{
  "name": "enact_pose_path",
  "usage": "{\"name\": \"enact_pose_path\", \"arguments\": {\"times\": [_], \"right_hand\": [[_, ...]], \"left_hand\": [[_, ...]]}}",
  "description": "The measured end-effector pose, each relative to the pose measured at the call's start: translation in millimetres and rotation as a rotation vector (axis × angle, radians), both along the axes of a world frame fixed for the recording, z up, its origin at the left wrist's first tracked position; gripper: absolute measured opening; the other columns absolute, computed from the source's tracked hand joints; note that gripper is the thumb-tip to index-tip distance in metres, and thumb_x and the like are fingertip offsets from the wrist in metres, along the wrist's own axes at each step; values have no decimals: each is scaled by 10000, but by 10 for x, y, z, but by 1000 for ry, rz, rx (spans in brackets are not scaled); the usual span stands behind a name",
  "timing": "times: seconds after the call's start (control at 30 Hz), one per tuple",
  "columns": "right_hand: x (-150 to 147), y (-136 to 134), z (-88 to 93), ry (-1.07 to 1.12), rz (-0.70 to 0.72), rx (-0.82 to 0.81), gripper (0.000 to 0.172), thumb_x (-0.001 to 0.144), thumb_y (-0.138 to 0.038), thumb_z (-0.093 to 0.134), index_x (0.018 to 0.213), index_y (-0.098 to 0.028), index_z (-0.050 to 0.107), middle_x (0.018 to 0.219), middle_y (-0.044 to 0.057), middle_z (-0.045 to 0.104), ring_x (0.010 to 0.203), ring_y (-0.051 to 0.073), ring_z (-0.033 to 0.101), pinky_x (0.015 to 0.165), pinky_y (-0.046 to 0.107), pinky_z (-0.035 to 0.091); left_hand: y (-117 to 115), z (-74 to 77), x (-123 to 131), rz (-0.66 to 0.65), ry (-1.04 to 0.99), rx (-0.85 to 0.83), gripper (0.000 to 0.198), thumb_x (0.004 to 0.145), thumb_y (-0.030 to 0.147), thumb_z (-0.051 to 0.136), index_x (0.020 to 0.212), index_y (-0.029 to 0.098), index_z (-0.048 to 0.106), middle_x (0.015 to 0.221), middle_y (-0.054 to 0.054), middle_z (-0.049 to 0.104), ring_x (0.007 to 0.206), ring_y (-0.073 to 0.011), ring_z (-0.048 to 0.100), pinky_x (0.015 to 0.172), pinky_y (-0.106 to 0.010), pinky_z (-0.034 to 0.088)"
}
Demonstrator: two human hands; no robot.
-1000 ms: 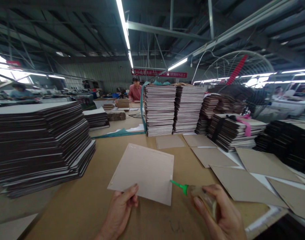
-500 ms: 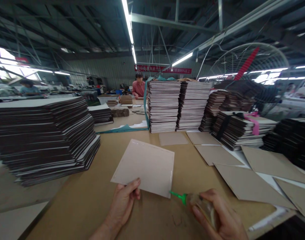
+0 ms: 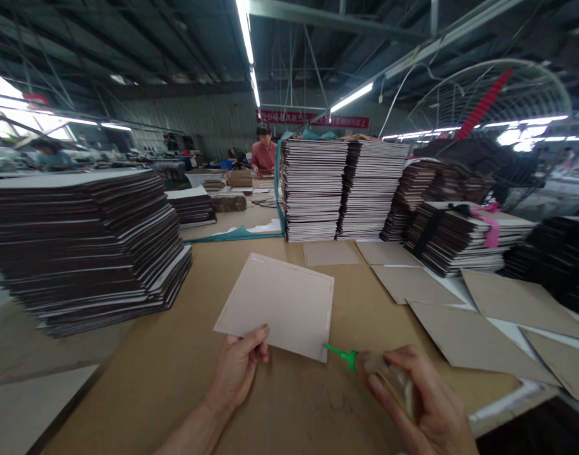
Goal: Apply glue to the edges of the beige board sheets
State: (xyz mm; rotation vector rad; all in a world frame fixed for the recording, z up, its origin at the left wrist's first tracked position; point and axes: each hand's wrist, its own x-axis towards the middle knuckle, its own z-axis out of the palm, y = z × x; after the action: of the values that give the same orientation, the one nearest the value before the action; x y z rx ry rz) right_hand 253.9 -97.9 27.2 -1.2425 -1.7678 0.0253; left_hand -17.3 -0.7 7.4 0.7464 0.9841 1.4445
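My left hand [image 3: 239,370] pinches a beige cardboard sheet [image 3: 280,306] by its near edge, thumb on top, and holds it tilted over the table. Glossy lines of glue run along some of the sheet's edges. Wrapped in my right hand [image 3: 425,398] is a squeeze glue bottle [image 3: 384,376], cloudy and brownish, with a thin green nozzle [image 3: 341,355]. The nozzle's tip is at the sheet's right edge, close to the near right corner; whether it touches I cannot tell.
Tall stacks of dark-edged boards stand at the left [image 3: 95,246] and at the back [image 3: 315,189]. Loose cardboard sheets [image 3: 474,338] overlap on the right of the brown table [image 3: 176,379]. Behind sits a person in a red top [image 3: 264,155]. A caged fan [image 3: 488,120] is at right.
The view has tipped slightly downward, so most things sit higher in it. The nozzle tip has gone a little up along the sheet's right edge. Both hands keep their hold.
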Motion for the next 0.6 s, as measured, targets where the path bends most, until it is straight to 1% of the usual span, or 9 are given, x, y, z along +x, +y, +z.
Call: {"name": "enact_pose_path", "arguments": {"times": [0.13,0.23,0.33,0.43,0.5,0.6], "right_hand": [[-10,-12,-1,4,41,-55,264,1009,-453,476,1049,-197,528,956,61,567,807,179,596,662,225,493],[-12,-29,-11,30,18,-48,268,1000,-455,500,1059,-194,520,969,68,564,830,185,590,693,234,486],[-3,-44,-17,33,34,-73,256,1001,-454,494,1052,-205,522,964,58,565,809,180,595,679,231,483],[14,-54,-20,35,1,-70,298,995,-496,497,1042,-204,533,978,59,569,825,186,597,695,232,486],[25,-44,0,57,-20,-57,313,980,-508,525,1046,-202,539,988,60,568,823,190,595,716,237,491],[30,22,81,74,-23,-48,283,973,-481,548,1036,-205,542,968,51,561,803,190,586,701,250,491]], "left_hand": [[17,-10,-16,2,4,-1,291,565,290,868,505,111,646,453,16,531,448,-82,459,396,-175,415],[21,1,-14,-1,9,4,273,580,284,859,523,113,655,460,15,534,454,-85,459,403,-180,417],[12,17,-9,3,11,2,280,585,278,856,502,115,644,458,11,536,457,-83,460,409,-176,414],[5,20,-7,16,10,4,291,577,278,858,489,117,633,454,15,527,456,-83,459,407,-176,414],[6,13,-5,19,7,6,283,574,281,860,507,115,642,464,19,523,458,-84,462,403,-176,415],[11,3,-3,4,4,7,258,566,279,867,575,113,670,490,28,526,459,-83,459,388,-175,412]]}}
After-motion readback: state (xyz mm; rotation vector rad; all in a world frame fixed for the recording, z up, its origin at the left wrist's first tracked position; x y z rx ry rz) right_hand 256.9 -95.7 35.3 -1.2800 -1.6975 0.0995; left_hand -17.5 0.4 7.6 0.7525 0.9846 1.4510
